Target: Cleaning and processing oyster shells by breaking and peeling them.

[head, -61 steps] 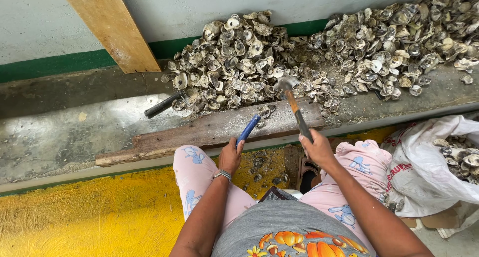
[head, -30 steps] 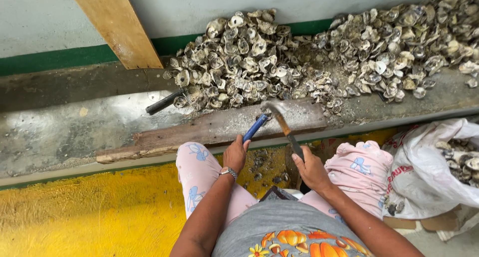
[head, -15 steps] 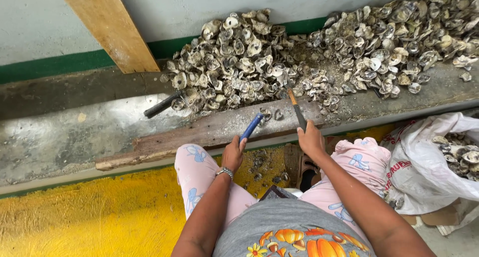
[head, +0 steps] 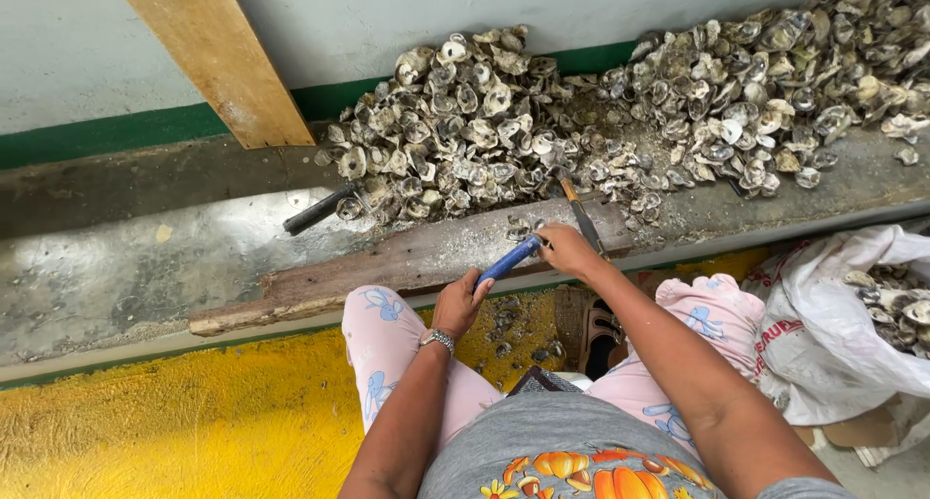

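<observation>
Sitting close against the bench, the person has pink printed trousers (head: 387,334) at the bottom of view and a yellow painted floor (head: 145,431) at eight o'clock. Next up, the left hand (head: 458,305) is curled shut around the lower end of a blue-handled tool (head: 511,259); its long axis runs from seven o'clock up to one o'clock, and its tip meets the right hand (head: 567,249). That right hand is closed around a brown-handled knife (head: 584,221), whose shaft runs from its grip up toward eleven o'clock; whether it also pinches a shell I cannot tell. Both hands work over the near edge of a weathered wooden plank (head: 387,266), lying with its long axis from eight o'clock to two o'clock on the grey concrete ledge (head: 116,266). The right hand is the nearer one to the heap of grey oyster shells (head: 484,121), which lies just beyond at twelve o'clock and spreads on toward two o'clock. Open ledge lies only toward nine and ten o'clock, where a black-handled tool (head: 315,211) rests at the heap's left foot. At three o'clock a white plastic sack (head: 823,334) holding more shells crowds the right elbow. Farthest back, a slanted pale wooden board (head: 213,53) leans on the grey wall (head: 58,53)
</observation>
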